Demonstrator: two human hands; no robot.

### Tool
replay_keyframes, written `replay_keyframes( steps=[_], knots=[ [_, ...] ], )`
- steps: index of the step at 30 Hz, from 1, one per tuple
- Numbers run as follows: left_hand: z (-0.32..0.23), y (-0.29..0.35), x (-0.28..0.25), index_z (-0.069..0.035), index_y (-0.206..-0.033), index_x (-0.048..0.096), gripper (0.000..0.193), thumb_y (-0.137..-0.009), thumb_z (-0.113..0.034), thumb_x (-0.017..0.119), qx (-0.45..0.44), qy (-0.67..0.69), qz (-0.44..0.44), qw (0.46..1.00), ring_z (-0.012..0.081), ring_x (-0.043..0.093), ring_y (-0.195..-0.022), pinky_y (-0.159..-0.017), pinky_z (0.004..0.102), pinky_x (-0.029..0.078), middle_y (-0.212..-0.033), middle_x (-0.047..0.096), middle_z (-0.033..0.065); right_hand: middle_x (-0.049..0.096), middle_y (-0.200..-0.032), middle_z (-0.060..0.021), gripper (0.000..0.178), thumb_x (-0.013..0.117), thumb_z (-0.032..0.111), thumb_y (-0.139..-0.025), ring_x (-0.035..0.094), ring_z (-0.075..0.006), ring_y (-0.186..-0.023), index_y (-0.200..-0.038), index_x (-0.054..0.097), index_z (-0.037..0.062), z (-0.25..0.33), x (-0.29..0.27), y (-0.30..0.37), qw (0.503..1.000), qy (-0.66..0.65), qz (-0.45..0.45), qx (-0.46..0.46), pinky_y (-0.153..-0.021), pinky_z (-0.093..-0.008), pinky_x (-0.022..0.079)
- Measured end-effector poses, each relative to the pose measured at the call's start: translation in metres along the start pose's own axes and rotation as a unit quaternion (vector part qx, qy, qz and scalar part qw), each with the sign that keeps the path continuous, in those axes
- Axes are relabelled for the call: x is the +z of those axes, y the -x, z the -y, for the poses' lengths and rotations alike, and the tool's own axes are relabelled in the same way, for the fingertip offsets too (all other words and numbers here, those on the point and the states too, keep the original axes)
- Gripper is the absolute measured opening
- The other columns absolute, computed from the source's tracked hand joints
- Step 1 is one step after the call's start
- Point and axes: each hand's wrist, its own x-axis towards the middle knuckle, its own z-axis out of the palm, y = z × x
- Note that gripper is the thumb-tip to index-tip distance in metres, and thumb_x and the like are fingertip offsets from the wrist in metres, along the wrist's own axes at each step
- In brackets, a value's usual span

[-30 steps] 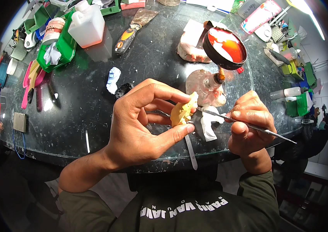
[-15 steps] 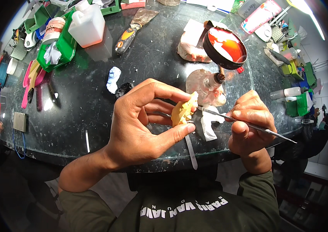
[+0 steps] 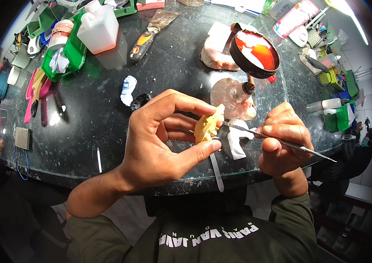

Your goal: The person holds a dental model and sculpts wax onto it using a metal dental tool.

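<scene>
My left hand (image 3: 157,140) is closed around the edges of a small yellow dental cast (image 3: 205,128), thumb below and fingertips above. In my right hand (image 3: 285,142) a thin metal wax carver (image 3: 299,147) is pinched like a pen. Its left tip meets the tooth side of the cast, and its other pointed end sticks out to the right. Just beyond the hands stands a glass spirit burner (image 3: 232,98). A round dark pan of red molten wax (image 3: 256,51) sits above and behind the burner. White crumpled tissue (image 3: 237,142) lies between my hands.
A metal blade handle (image 3: 216,173) lies at the table's near edge. Left of my hand are a pale blue moulded piece (image 3: 128,90) and a black lump (image 3: 140,101). Farther off are a scraper (image 3: 146,41), a white plastic jug (image 3: 98,28) and a green bin (image 3: 75,55).
The carver's tip has shifted very slightly left against the cast. Both hands hold almost the same position.
</scene>
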Motion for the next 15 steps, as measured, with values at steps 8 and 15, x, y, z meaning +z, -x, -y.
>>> replay_keyframes(
  steps=[8, 15],
  knots=[
    [-0.0001, -0.0003, -0.0001, 0.002, -0.115, 0.059, 0.045, -0.076, 0.009, 0.079, 0.004, -0.001, 0.001, 1.0, 0.0196, 0.072, -0.1, -0.087, 0.0308, 0.061, -0.112, 0.064, 0.0124, 0.067, -0.075, -0.0092, 0.027, 0.081, 0.02, -0.087, 0.063, -0.0212, -0.065, -0.096, 0.063, 0.0022, 0.0005, -0.0005, -0.0004, 1.0, 0.002, -0.003, 0.002, -0.06, -0.0325, 0.05],
    [-0.0008, -0.0001, 0.0, 0.002, -0.115, 0.059, 0.045, -0.076, 0.01, 0.079, 0.005, 0.004, 0.0, 1.0, 0.0197, 0.071, -0.101, -0.087, 0.0308, 0.061, -0.112, 0.064, 0.0123, 0.068, -0.075, -0.0093, 0.027, 0.081, 0.019, -0.087, 0.063, -0.0211, -0.065, -0.096, 0.063, 0.0019, -0.0002, -0.0007, 0.0, 1.0, 0.002, -0.004, -0.003, -0.06, -0.0324, 0.05]
  ],
)
